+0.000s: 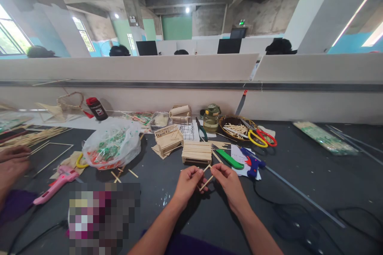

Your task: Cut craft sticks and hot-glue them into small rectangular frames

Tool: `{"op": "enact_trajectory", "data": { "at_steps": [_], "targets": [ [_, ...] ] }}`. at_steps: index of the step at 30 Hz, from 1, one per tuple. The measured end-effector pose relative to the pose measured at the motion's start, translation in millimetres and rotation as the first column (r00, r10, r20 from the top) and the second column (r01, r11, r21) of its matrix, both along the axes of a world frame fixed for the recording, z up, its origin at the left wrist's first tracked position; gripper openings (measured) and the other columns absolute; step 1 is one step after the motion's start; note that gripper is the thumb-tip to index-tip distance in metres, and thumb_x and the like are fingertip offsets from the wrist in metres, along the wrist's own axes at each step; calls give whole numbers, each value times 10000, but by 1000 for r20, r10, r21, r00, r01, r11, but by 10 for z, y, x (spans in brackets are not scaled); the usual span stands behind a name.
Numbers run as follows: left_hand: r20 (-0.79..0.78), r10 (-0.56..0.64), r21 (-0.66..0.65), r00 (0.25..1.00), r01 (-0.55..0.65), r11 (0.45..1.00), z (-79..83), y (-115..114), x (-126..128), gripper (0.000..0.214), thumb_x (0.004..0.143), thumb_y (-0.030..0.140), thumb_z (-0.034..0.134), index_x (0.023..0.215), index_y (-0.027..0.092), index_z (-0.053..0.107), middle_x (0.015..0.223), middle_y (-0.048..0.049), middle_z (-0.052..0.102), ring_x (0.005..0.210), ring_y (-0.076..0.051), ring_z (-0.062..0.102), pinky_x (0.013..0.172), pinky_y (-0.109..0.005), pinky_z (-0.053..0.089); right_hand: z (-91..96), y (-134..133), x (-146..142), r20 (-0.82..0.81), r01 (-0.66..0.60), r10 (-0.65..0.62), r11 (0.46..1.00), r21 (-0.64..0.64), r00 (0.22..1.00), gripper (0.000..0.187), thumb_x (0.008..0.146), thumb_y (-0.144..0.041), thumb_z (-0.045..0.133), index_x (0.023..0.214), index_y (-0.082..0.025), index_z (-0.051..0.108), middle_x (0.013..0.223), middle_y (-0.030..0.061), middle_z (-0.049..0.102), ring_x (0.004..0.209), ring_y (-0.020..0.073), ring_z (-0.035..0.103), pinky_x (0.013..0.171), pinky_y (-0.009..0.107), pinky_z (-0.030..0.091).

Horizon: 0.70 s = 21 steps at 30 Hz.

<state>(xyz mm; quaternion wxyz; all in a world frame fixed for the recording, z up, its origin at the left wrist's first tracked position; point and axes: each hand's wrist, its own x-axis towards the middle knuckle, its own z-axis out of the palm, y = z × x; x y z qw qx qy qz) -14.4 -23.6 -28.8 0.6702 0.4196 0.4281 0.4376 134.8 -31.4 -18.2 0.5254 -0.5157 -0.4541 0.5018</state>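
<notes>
My left hand [189, 181] and my right hand [229, 181] are held close together over the dark table [299, 167]. Between them they pinch a small frame of thin wooden sticks [207, 178], shaped like a little triangle or square. Both hands have their fingers closed on the sticks. Just beyond them lies a small slatted wooden piece [196, 153], with another stick model [169, 138] to its left.
A green-handled cutter [229, 158] and a blue glue gun [253, 163] lie right of the models. Further back stand a basket of sticks [235, 127], yellow and red scissors [261, 137] and a jar [211, 118]. A plastic bag [111, 146], pink glue gun [56, 183] and another person's hand [12, 163] are on the left.
</notes>
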Motion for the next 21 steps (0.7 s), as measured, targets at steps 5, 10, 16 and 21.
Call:
{"op": "enact_trajectory", "data": {
  "at_steps": [5,10,16,21],
  "targets": [
    [-24,8,18,1000,-8,1000,13,-3,-2,410,718,527,678,721,143,534,613,-32,663,486,-138,634,443,-200,464,-20,0,3,-7,2,-2,1000,-6,1000,291,738,-457,682,732,-171,629,653,-28,547,608,114,434,575,240,327],
    [-39,3,42,999,-2,999,30,-5,-1,401,729,524,668,717,146,535,613,-26,661,490,-134,633,449,-198,461,-40,3,11,-3,3,-3,1000,0,1000,282,751,-450,672,742,-172,624,648,-30,540,595,108,425,552,235,312],
    [-38,-17,21,999,18,1000,31,-1,-5,416,714,539,678,721,146,541,614,-30,667,490,-141,638,455,-203,468,-17,3,16,11,2,-2,1000,2,1000,293,745,-461,673,747,-171,631,660,-16,556,602,120,434,547,242,317],
    [-11,-22,-17,1000,22,1000,42,-1,-9,422,708,539,687,736,141,550,631,-42,672,514,-152,649,451,-205,479,23,-10,33,-15,-19,19,999,-30,1000,316,768,-483,650,811,-170,658,714,-2,594,594,109,431,550,237,324]
  ]
}}
